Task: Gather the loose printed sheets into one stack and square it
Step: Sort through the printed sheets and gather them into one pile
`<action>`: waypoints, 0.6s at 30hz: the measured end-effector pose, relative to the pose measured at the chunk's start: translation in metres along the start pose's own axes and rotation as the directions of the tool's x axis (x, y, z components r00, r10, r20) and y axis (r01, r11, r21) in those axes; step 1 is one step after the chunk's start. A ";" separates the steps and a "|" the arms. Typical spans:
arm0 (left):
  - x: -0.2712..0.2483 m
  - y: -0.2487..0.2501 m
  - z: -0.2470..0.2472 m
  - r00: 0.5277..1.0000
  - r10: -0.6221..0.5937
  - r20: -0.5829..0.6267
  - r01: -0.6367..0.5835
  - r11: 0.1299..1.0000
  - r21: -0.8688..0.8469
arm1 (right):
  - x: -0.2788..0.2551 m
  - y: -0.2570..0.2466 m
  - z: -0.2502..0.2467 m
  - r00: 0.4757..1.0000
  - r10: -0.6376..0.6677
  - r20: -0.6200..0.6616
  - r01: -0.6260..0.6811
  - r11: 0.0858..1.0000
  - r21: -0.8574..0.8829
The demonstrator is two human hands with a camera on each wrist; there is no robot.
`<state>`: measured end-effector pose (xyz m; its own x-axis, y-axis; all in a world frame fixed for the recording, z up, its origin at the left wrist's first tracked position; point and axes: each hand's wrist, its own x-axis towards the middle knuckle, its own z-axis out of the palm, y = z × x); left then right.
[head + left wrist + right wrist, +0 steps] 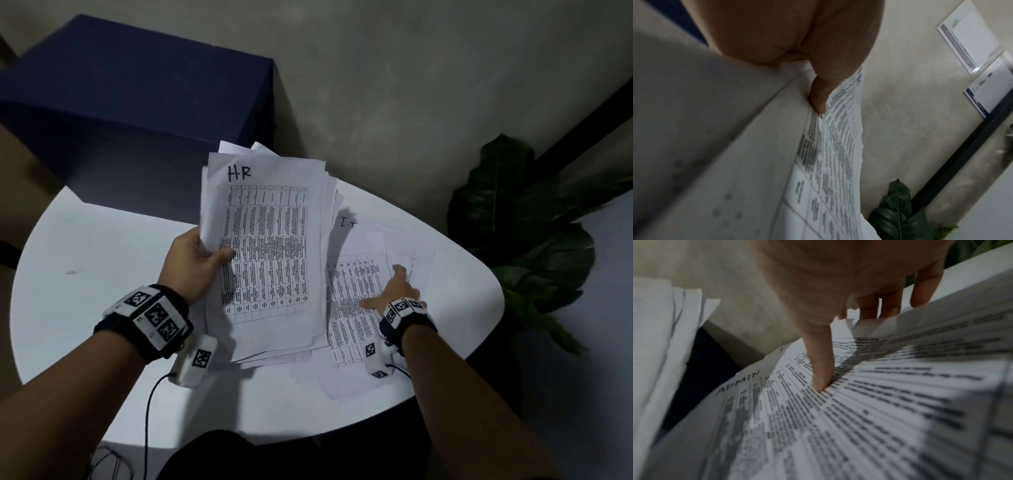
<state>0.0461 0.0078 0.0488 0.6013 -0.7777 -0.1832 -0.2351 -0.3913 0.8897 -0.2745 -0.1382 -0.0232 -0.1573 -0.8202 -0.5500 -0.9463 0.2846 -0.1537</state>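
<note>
Your stack (pixel 270 246) is white paper, its top sheet printed with a black grid table and "H.R" in black marker. The sheets on the table (pixel 356 294) carry the same black grid on white. The table (pixel 85 274) is plain white, the box (pixel 137 102) dark blue, the plant (pixel 520 219) deep green.
</note>
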 end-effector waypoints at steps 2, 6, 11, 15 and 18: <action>-0.003 0.000 0.006 1.000 -0.001 0.024 0.001 1.000 -0.004 | -0.004 0.000 -0.003 0.999 0.049 0.015 -0.050 0.996 0.073; -0.007 -0.001 0.014 0.998 -0.003 0.055 0.004 1.000 -0.016 | -0.023 0.003 -0.006 0.998 0.061 0.027 -0.063 0.995 0.081; -0.009 -0.003 0.013 0.999 -0.011 0.049 0.011 1.000 0.007 | -0.042 0.008 0.001 0.997 0.067 0.039 -0.074 0.973 0.216; -0.007 -0.007 0.006 0.999 -0.020 0.042 0.019 0.999 0.030 | -0.055 0.008 -0.010 0.998 0.053 0.027 -0.059 0.918 0.392; -0.005 -0.016 0.006 0.994 -0.045 0.096 0.033 0.991 0.126 | -0.067 0.007 -0.043 0.986 0.006 -0.165 0.073 0.880 0.469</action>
<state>0.0423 0.0147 0.0332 0.5349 -0.8030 -0.2629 -0.3097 -0.4758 0.8232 -0.2827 -0.1028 0.0473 -0.2075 -0.8891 -0.4079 -0.7121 0.4232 -0.5602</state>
